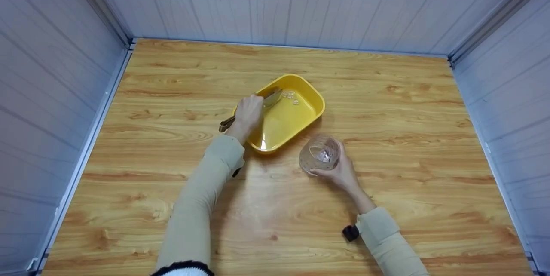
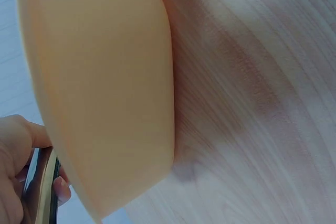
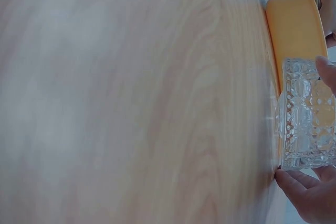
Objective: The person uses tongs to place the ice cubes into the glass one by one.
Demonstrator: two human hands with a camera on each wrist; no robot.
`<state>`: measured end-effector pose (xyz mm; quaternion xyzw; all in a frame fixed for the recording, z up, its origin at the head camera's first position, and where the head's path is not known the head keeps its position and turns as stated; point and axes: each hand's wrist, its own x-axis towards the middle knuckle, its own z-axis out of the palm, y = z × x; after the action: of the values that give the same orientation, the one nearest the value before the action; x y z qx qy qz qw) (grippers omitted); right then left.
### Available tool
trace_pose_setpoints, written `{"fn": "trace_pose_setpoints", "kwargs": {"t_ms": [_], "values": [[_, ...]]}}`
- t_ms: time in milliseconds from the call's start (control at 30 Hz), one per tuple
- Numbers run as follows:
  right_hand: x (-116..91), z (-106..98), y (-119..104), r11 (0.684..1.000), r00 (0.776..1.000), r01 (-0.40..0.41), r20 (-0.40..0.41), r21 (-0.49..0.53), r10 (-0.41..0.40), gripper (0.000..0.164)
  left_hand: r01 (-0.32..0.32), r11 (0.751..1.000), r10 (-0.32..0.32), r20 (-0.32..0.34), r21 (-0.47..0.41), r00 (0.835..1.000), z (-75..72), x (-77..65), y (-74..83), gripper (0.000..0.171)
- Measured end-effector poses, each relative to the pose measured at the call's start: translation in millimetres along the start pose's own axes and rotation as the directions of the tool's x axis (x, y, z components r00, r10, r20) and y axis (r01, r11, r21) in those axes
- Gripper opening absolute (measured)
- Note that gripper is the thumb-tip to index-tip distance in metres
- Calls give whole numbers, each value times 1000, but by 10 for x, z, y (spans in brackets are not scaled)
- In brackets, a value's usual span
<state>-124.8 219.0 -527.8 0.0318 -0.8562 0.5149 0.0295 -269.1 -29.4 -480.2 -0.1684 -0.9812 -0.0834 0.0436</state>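
My left hand (image 1: 249, 113) grips metal tongs (image 1: 227, 124) over the left rim of a yellow plastic basin (image 1: 287, 127). The tips of the tongs reach down inside, close to a few small clear cubes (image 1: 295, 102) that look like ice. In the left wrist view, fingers and thumb hold the tongs (image 2: 38, 192) beside the basin wall (image 2: 110, 93). To the basin's lower right, my right hand (image 1: 343, 173) holds a clear patterned glass (image 1: 307, 160) on the table, with something clear inside. The right wrist view shows the glass's embossed side (image 3: 302, 114) between thumb and fingers.
A wood-grain table (image 1: 408, 138) extends around the basin and glass. Pale panel walls (image 1: 270, 5) enclose it at the back and on both sides. A small black device (image 1: 350, 233) sits by the right sleeve cuff.
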Motion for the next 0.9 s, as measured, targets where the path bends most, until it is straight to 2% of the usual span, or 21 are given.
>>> {"fn": "trace_pose_setpoints", "kwargs": {"t_ms": [167,367,500,600,700,900], "values": [[22,21,159,1000,1000,11,-2,-2,-11,100,5,999,-5,-6,-32,1000,-33,-35,3,15],[13,17,148,1000,1000,-7,-2,5,7,100,8,998,-9,-12,-62,1000,-69,-83,34,17],[-17,-7,-24,1000,1000,-9,-4,1,9,95,2,998,-5,-51,-69,999,-92,-123,67,19],[-13,-1,-13,1000,1000,-7,-11,-6,7,94,-15,998,9,-90,-66,996,-105,-158,95,21],[14,20,141,1000,1000,-3,-14,-7,3,97,-25,996,15,-115,-86,993,-124,-194,128,22],[18,19,145,1000,1000,-9,-7,-10,9,97,-57,987,37,-140,-148,990,-185,-275,210,19]]}}
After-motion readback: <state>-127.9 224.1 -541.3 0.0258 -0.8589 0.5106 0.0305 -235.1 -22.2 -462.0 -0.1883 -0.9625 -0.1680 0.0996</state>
